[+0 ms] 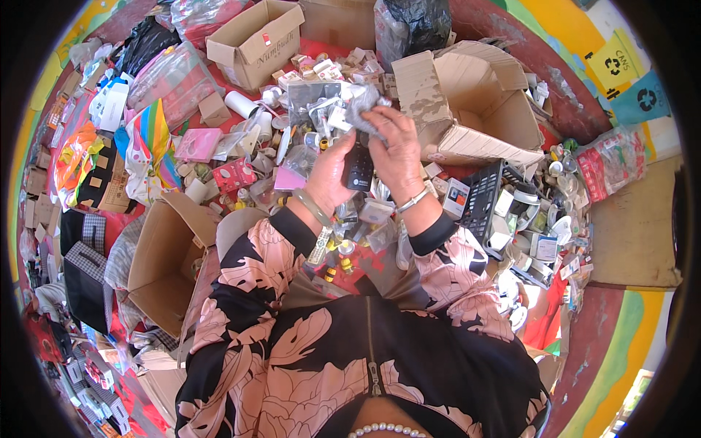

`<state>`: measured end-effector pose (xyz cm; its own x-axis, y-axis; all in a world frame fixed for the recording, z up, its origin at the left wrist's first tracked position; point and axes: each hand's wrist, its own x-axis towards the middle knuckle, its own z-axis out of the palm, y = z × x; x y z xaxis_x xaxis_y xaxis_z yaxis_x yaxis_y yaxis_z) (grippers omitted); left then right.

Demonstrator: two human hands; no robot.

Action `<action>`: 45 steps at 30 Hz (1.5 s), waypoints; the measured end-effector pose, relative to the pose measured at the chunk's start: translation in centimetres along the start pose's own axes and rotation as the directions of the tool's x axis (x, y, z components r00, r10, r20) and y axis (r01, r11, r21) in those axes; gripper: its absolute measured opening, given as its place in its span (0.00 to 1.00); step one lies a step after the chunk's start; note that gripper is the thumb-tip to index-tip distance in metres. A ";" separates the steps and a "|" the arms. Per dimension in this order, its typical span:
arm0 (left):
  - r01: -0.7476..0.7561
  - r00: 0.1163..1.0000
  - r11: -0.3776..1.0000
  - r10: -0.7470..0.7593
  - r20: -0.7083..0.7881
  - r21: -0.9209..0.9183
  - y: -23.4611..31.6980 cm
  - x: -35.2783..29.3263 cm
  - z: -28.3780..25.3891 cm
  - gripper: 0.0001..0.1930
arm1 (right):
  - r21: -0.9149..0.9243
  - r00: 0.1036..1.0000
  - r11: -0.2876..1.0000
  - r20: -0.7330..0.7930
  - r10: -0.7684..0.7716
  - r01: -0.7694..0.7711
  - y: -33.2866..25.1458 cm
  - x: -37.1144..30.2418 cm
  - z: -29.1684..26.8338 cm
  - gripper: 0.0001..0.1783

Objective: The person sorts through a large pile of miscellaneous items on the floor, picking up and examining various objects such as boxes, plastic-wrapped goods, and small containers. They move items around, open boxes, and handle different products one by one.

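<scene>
In the head view, the left hand (331,174) has its grip closed along one edge of a black remote control (358,166), which sits upright between both hands. The right hand (398,150) has its fingers curled in on a crumpled grey wad (363,102), cloth or wrap, at the remote's far end, its thumb by the other edge. Right of the grips are a tattered cardboard box (467,142) and, nearer the body, a black plastic crate (478,198). Left of them lies a pink box (197,144).
</scene>
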<state>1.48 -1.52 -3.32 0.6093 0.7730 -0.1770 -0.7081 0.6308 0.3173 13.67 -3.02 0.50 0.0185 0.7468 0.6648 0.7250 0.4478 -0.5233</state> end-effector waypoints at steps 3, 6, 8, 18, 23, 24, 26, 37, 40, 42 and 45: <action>-0.029 0.999 0.999 0.030 -0.037 0.028 0.6 -0.3 -0.4 0.10 | 0.013 0.999 1.000 0.049 -0.008 0.008 -1.4 -0.8 -0.1 0.22; -0.123 0.987 0.990 0.130 -0.097 0.075 1.8 -0.6 0.0 0.10 | 0.085 0.985 0.995 0.162 -0.058 0.044 -3.4 -2.3 -0.1 0.22; -0.121 0.990 0.992 0.117 -0.083 -0.045 2.3 -0.1 -1.9 0.15 | 0.173 0.972 0.985 0.231 -0.049 0.008 -4.4 -2.9 -0.1 0.22; -0.139 0.985 0.979 0.152 -0.080 0.147 4.5 0.6 -1.3 0.18 | 0.772 0.687 -0.051 0.591 0.422 -0.633 0.6 -2.0 -5.2 0.16; -0.163 0.983 0.937 0.183 -0.035 0.310 3.4 -0.1 0.6 0.11 | 0.798 0.765 0.256 0.349 0.541 -0.546 7.8 -1.6 -9.1 0.23; -0.133 0.988 0.943 0.152 -0.041 0.304 3.4 -0.2 0.7 0.11 | 0.851 0.769 0.198 0.309 0.560 -0.486 7.3 -0.8 -9.6 0.22; -0.067 0.995 0.956 0.087 -0.058 0.286 3.3 -0.7 0.9 0.11 | 0.784 0.734 0.267 0.320 0.598 -0.560 6.7 -0.2 -11.0 0.21; 0.152 0.968 0.970 -0.185 0.169 0.191 1.6 0.3 -0.7 0.27 | 0.931 0.772 0.118 0.209 0.600 -0.344 -1.6 0.5 -7.6 0.20; 0.144 0.984 0.986 -0.134 -0.114 0.082 1.5 -0.6 2.4 0.32 | 0.141 0.930 0.980 0.359 0.083 -0.143 -1.1 -3.3 -3.4 0.25; 0.000 0.998 0.997 0.005 -0.063 0.081 1.2 -1.7 2.6 0.31 | -0.165 0.900 0.978 0.435 -0.043 0.126 -3.1 -3.9 -1.3 0.27; -0.059 0.997 0.987 0.065 -0.040 0.149 0.9 -2.0 2.6 0.30 | -0.157 0.935 0.984 0.354 -0.020 0.080 -3.1 -3.1 -0.8 0.26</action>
<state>0.52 -2.64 -0.27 0.5471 0.8145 -0.1931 -0.6816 0.5674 0.4622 11.98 -7.08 0.52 -0.2407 0.8635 0.4432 0.8232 0.4236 -0.3781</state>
